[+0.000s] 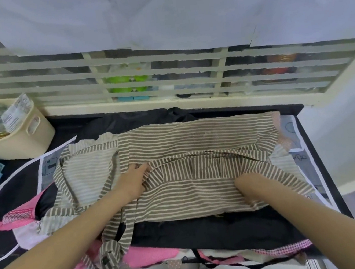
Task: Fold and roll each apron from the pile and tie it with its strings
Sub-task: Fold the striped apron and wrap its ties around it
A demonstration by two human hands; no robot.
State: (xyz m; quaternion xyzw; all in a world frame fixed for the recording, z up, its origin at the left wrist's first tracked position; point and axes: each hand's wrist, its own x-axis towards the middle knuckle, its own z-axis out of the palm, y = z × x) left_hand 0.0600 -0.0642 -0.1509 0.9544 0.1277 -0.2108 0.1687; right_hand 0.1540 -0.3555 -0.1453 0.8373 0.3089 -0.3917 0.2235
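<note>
The apron [200, 171] is brown with thin cream stripes. It lies spread crosswise on top of the pile [159, 255], partly folded: its near half is turned up over the middle, where the stripes run upright against the level stripes around them. At the left, its paler bib part lies flat with a long striped strap [117, 236] trailing toward the near edge and hanging off. The pile beneath shows black, pink and patterned cloth, rumpled at the near edge.
</note>
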